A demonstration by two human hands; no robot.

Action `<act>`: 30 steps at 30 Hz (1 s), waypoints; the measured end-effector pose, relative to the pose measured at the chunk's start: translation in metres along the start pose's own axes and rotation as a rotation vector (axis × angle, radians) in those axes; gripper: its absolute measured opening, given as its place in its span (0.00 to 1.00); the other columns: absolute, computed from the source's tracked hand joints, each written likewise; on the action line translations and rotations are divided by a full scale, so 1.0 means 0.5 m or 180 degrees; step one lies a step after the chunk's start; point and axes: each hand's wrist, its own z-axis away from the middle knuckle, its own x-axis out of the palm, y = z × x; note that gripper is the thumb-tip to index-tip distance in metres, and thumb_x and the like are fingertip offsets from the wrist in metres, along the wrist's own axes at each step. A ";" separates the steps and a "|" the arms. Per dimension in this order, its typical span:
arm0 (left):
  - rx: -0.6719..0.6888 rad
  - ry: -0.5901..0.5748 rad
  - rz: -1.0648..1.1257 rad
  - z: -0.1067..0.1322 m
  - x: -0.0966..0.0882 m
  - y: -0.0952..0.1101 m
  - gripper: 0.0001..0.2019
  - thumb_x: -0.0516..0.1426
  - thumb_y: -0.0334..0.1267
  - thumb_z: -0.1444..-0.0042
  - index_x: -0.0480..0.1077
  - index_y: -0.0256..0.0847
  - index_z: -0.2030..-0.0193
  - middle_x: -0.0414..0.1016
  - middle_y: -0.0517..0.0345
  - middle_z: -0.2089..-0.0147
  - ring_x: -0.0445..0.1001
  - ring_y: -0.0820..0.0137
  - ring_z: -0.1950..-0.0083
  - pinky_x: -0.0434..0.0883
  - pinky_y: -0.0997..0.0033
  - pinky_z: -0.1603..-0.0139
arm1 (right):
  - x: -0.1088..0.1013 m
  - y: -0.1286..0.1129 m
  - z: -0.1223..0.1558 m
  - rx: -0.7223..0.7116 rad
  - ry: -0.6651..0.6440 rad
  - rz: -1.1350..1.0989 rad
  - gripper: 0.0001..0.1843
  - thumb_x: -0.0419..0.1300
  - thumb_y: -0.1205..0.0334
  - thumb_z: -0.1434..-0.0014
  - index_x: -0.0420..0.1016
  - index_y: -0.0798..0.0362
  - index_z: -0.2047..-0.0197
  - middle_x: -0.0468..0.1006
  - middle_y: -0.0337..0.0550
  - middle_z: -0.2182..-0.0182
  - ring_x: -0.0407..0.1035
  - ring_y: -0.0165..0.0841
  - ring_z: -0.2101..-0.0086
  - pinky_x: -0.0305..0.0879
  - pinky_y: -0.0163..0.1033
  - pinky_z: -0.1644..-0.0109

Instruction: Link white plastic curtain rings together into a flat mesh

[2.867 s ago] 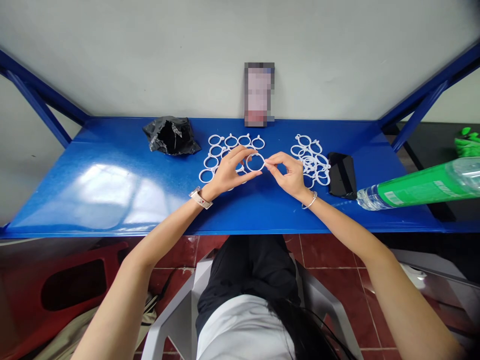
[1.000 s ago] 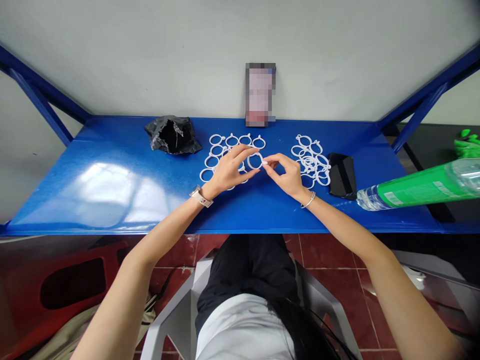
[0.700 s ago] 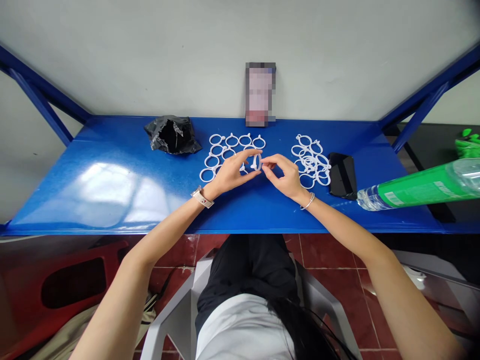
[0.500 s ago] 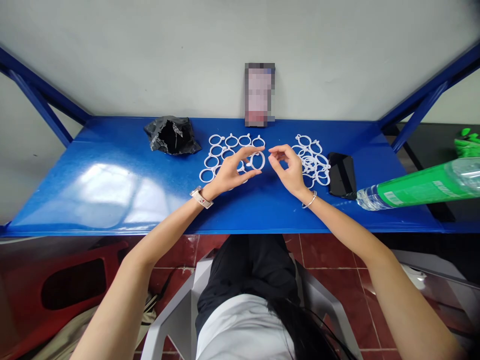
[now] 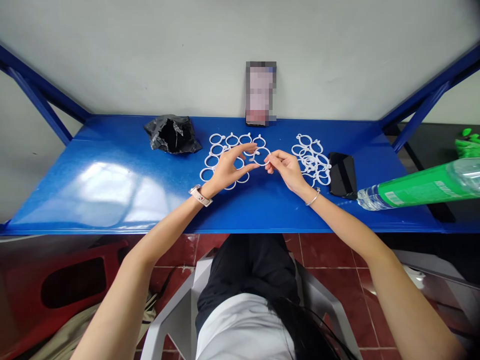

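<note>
A white curtain ring [image 5: 262, 165] with a small eyelet on its left is raised a little over the blue table. My right hand [image 5: 287, 169] pinches its right edge between thumb and fingers. Around the ring's left side, my left hand [image 5: 232, 167] has thumb and fingers apart; whether the fingertips touch it I cannot tell. Under and behind my left hand, more white rings [image 5: 216, 135] lie in rows, some partly hidden by it. A looser, overlapping pile of the same rings [image 5: 317, 162] lies right of my right hand.
A crumpled black plastic bag [image 5: 173, 135] sits open at the back left of the blue table [image 5: 112, 200]. A phone [image 5: 258, 95] with a blurred screen leans on the wall. At right lie a dark phone [image 5: 342, 175] and a green-labelled bottle [image 5: 420, 185] on its side.
My right hand has closed on the ring's right edge; before, it was apart from it. The ring has shifted slightly right and turned. My left hand's fingers have drawn back a little.
</note>
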 end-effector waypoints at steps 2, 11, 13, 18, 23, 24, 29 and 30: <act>0.0071 0.0082 -0.0132 -0.001 -0.001 -0.005 0.23 0.64 0.50 0.40 0.71 0.38 0.43 0.81 0.46 0.49 0.81 0.65 0.51 0.78 0.67 0.53 | 0.000 -0.001 -0.001 -0.0005 0.0020 -0.0028 0.21 0.68 0.39 0.45 0.78 0.51 0.68 0.77 0.36 0.76 0.70 0.25 0.75 0.69 0.32 0.68; 0.0403 0.0159 -0.0982 0.000 -0.006 -0.020 0.13 0.61 0.46 0.36 0.76 0.39 0.52 0.81 0.52 0.55 0.79 0.67 0.54 0.76 0.67 0.53 | 0.001 -0.005 0.000 -0.0019 0.0184 0.0069 0.24 0.68 0.36 0.47 0.77 0.51 0.69 0.77 0.35 0.76 0.69 0.26 0.76 0.69 0.33 0.68; 0.0467 0.0162 -0.0977 0.000 -0.006 -0.022 0.12 0.60 0.45 0.35 0.76 0.39 0.52 0.81 0.52 0.55 0.79 0.67 0.54 0.76 0.67 0.53 | 0.000 -0.004 0.000 -0.0025 0.0156 0.0050 0.24 0.68 0.36 0.47 0.77 0.51 0.69 0.77 0.35 0.76 0.70 0.26 0.75 0.70 0.33 0.68; 0.0545 0.0115 -0.0991 -0.003 -0.005 -0.018 0.08 0.58 0.41 0.33 0.76 0.40 0.56 0.80 0.53 0.58 0.78 0.67 0.56 0.76 0.66 0.54 | 0.001 -0.003 0.000 0.0000 0.0133 0.0129 0.25 0.67 0.35 0.47 0.77 0.51 0.68 0.77 0.36 0.75 0.70 0.27 0.75 0.71 0.34 0.68; 0.0499 0.0080 -0.0926 -0.004 -0.005 -0.010 0.06 0.57 0.39 0.33 0.74 0.40 0.58 0.80 0.53 0.59 0.78 0.67 0.57 0.74 0.65 0.53 | 0.001 -0.003 0.001 0.0003 0.0095 0.0148 0.25 0.67 0.35 0.47 0.77 0.51 0.68 0.77 0.36 0.75 0.71 0.27 0.75 0.71 0.34 0.68; 0.0497 0.0081 -0.0885 -0.004 -0.004 -0.009 0.06 0.57 0.39 0.33 0.74 0.40 0.58 0.79 0.53 0.59 0.77 0.67 0.57 0.74 0.65 0.53 | 0.000 -0.002 0.001 0.0003 0.0079 0.0151 0.25 0.67 0.35 0.47 0.77 0.51 0.68 0.77 0.36 0.75 0.71 0.27 0.75 0.71 0.34 0.68; 0.0589 0.0086 -0.0954 -0.003 -0.003 -0.007 0.05 0.56 0.35 0.34 0.73 0.40 0.59 0.79 0.53 0.60 0.76 0.68 0.59 0.74 0.66 0.57 | -0.001 0.001 0.001 -0.0033 -0.0025 0.0107 0.24 0.66 0.37 0.44 0.77 0.51 0.68 0.77 0.36 0.75 0.71 0.26 0.75 0.70 0.33 0.68; 0.0625 0.0093 -0.0985 -0.003 -0.003 -0.007 0.05 0.56 0.35 0.34 0.73 0.40 0.59 0.79 0.53 0.60 0.76 0.68 0.59 0.74 0.66 0.57 | -0.002 0.002 0.001 -0.0043 -0.0042 0.0111 0.23 0.66 0.37 0.44 0.76 0.51 0.68 0.77 0.36 0.75 0.71 0.26 0.75 0.70 0.33 0.67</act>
